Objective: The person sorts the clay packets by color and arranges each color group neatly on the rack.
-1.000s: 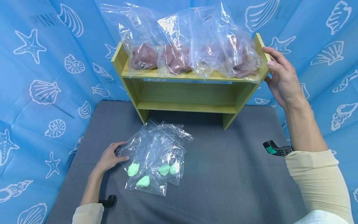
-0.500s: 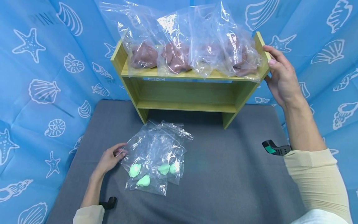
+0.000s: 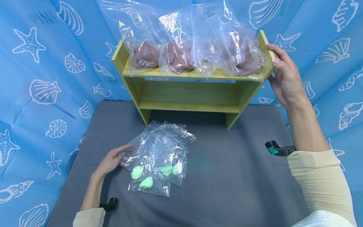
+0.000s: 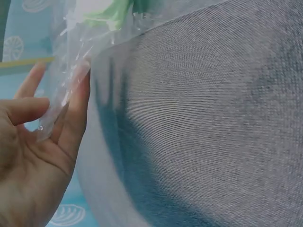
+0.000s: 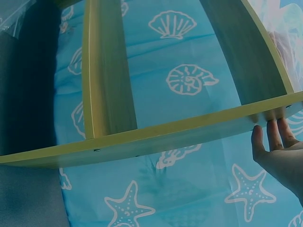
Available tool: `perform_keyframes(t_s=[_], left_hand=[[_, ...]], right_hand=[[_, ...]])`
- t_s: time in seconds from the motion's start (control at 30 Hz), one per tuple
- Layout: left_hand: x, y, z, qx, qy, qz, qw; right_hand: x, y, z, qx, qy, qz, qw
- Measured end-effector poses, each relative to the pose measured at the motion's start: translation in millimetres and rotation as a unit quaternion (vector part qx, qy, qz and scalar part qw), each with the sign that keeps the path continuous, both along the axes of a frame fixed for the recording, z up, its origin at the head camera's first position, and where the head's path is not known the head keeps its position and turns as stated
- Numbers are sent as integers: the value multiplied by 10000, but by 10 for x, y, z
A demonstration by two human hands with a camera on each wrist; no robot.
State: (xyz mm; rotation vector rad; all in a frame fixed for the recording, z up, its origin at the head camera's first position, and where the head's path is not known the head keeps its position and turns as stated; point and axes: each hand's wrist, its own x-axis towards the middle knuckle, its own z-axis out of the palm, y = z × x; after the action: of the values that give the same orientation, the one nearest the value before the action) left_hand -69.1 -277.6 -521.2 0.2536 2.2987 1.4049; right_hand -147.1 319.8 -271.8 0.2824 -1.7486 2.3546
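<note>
On the table lie several overlapping clear zip bags (image 3: 154, 157), each with a small pale green lump (image 3: 146, 182) whose kind I cannot tell. My left hand (image 3: 110, 162) pinches the left edge of one bag. The left wrist view shows that plastic bag (image 4: 64, 80) between thumb and fingers. High on the right, my right hand (image 3: 287, 74) rests against the upper right side of a yellowish wooden shelf (image 3: 190, 108). In the right wrist view, its straight fingertips (image 5: 272, 125) touch the shelf's outer side panel.
Along the shelf's top board stand several large clear bags (image 3: 177, 34) with pinkish-brown lumps inside. A grey cloth covers the table (image 3: 227, 176). Blue curtains (image 3: 51, 104) with white shell drawings hang behind and at both sides.
My left thumb and fingers have shifted on the bag's left edge, and the bag has crept slightly right. The right hand stays at the shelf.
</note>
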Motion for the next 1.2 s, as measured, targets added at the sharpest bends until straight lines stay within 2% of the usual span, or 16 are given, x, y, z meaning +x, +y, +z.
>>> perform_keyframes(t_s=[0.23, 0.33, 0.5, 0.7, 0.8, 1.03, 1.2], left_hand=[[9, 38, 75, 215, -551, -626, 9963], [14, 52, 89, 284, -572, -704, 9955], [45, 76, 148, 625, -727, -620, 9935], [73, 155, 342, 508, -333, -535, 9967], [79, 203, 448, 703, -195, -552, 9958], [63, 329, 642, 1526, 92, -674, 9859], [40, 457, 777, 2082, 438, -811, 9737]], right_hand=[[-13, -6, -1, -15, 5, -25, 10000], [-21, -12, -5, -41, 25, -29, 10000], [-30, -19, -12, -82, 45, -36, 9999], [-31, -10, -24, -136, 82, -103, 9998], [-33, -10, -29, -134, 69, -119, 9998], [-28, -7, -37, -92, 44, -156, 9998], [-35, -17, -32, -88, 66, -148, 9998]])
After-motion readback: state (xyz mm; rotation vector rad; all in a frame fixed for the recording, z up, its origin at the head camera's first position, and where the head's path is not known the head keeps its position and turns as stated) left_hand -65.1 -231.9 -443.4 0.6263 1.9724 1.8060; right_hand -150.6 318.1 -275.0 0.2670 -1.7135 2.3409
